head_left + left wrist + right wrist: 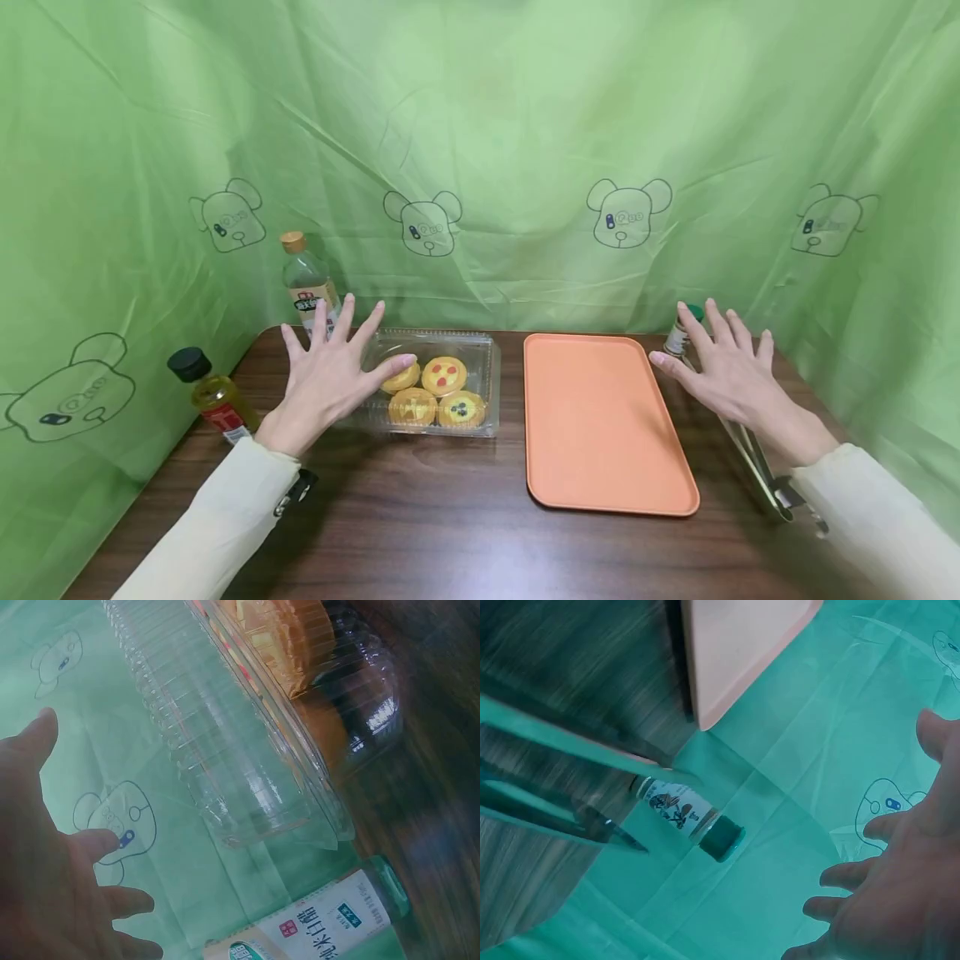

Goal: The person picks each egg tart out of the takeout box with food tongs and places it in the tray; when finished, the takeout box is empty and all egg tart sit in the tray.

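My left hand (pixel 327 379) hovers with spread fingers near the left side of a clear plastic box (pixel 491 392). Inside the box are several egg tarts (pixel 444 377), some topped with red or dark pieces. On the other side, my right hand (pixel 731 375) is held up, fingers apart, above metal tongs (pixel 750 462) that lie on the table. Close to its fingertips stands a small seasoning jar (pixel 679 806) with a green cap. An orange tray (pixel 600 425) lies between the two hands. Neither hand holds anything.
A tall bottle (pixel 306 287) with a gold cap stands at the back left, behind the left hand. Nearer on the left is an oil bottle (pixel 221 404) with a black cap. Green cloth (pixel 517 125) surrounds the dark wooden table (pixel 420 517) at the back and sides.
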Tool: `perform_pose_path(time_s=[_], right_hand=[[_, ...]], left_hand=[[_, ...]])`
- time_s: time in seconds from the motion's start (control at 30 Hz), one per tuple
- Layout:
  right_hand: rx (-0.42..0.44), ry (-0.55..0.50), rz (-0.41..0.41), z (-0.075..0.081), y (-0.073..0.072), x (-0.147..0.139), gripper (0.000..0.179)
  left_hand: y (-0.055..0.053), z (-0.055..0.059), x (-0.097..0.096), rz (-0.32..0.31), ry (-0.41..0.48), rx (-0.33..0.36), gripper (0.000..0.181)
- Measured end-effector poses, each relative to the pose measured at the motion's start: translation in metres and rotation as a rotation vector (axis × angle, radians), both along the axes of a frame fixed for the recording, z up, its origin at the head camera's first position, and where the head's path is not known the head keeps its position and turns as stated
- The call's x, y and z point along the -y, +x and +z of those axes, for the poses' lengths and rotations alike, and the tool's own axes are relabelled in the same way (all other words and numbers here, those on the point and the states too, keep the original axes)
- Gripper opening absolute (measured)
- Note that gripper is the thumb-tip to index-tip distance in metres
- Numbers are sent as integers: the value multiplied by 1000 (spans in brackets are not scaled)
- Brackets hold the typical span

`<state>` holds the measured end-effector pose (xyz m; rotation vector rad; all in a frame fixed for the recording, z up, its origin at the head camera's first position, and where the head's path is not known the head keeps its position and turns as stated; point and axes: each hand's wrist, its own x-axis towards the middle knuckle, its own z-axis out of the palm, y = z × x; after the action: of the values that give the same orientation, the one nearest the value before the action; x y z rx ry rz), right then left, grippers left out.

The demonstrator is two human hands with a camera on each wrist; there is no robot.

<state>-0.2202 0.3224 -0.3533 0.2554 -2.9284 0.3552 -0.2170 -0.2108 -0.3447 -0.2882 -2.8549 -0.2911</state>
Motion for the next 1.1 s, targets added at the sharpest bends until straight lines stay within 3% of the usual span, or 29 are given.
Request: perform_pose_path(time_s=[0.4,0.57,0.83,1.0,1.1], right_hand=[[37,-212,35,5,-1,21,91],[36,-334,111,7,0,29,86],[130,-609,172,11,2,49,83],[152,-738,204,16,5,62,77],[167,-876,219,18,7,70,72]], left_hand=[[0,0,-9,-22,34,-25,101],[2,3,-15,-44,78,-29,101],[12,11,-30,-128,128,-108,93],[17,10,-38,-202,177,-176,84],[19,7,-42,-261,218,-231,77]])
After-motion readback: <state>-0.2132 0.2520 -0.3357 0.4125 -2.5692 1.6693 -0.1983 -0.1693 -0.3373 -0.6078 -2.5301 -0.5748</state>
